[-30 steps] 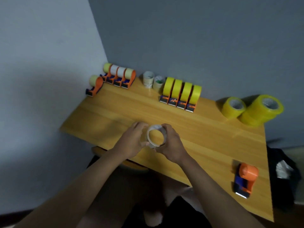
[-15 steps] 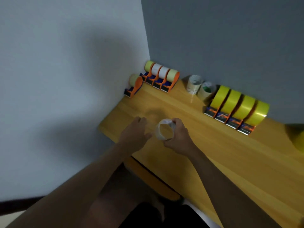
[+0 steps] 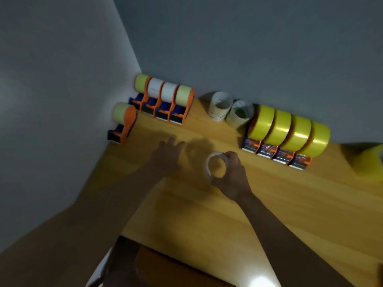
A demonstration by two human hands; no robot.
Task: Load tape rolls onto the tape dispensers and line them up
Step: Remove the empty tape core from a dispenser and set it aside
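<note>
Left hand (image 3: 165, 156) released roll (image 3: 215, 167)

A honey-coloured wooden tabletop with lengthwise grain (image 3: 290, 204) fills the lower right of the frame and runs up to the corner where two plain grey walls (image 3: 228, 38) meet in the upper half. Below the table's near edge, at the bottom centre, sits a blurred brown wooden surface (image 3: 165, 268), too indistinct to identify.
</note>
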